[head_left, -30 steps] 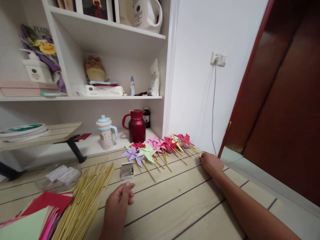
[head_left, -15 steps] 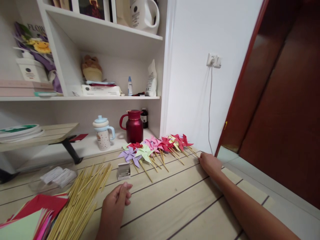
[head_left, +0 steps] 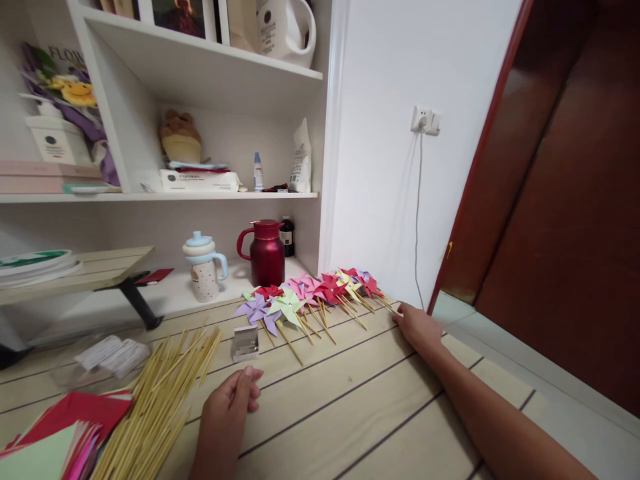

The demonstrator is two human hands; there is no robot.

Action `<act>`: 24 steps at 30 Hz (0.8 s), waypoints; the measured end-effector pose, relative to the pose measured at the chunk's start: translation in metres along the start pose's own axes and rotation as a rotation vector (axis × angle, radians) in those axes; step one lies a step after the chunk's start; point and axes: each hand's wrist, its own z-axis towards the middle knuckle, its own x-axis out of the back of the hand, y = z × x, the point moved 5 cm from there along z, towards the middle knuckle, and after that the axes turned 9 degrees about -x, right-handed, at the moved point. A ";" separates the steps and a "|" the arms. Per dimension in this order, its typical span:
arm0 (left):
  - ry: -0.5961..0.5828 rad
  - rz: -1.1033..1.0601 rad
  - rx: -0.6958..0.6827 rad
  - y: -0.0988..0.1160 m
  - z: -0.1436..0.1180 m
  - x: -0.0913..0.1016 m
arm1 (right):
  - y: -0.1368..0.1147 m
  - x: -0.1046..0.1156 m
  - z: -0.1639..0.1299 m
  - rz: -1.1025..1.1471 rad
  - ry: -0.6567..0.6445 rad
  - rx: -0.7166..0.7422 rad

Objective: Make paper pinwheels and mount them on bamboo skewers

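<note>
A row of paper pinwheels (head_left: 310, 293) on thin wooden sticks lies on the pale wooden table (head_left: 350, 413), in purple, green, pink, red and yellow. My right hand (head_left: 417, 327) rests flat at the right end of the row, fingertips at the stick of the last pinwheel, holding nothing. My left hand (head_left: 230, 400) lies loosely curled on the table just below a small shiny metal box (head_left: 245, 343), empty. A pile of bamboo sticks (head_left: 160, 400) lies left of that hand, beside a stack of coloured paper sheets (head_left: 55, 440).
Behind the table a white shelf unit holds a red thermos jug (head_left: 265, 253), a lidded cup with blue handle (head_left: 203, 267), a small bottle and boxes. A clear packet of white slips (head_left: 110, 353) lies at left. A dark red door (head_left: 565, 200) stands at right.
The view has drifted slightly right. My right hand has slid a little along the end of the pinwheel row; my left hand stays put.
</note>
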 end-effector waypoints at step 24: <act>-0.005 0.032 0.038 0.010 0.000 0.000 | 0.012 -0.004 0.004 0.180 0.055 -0.106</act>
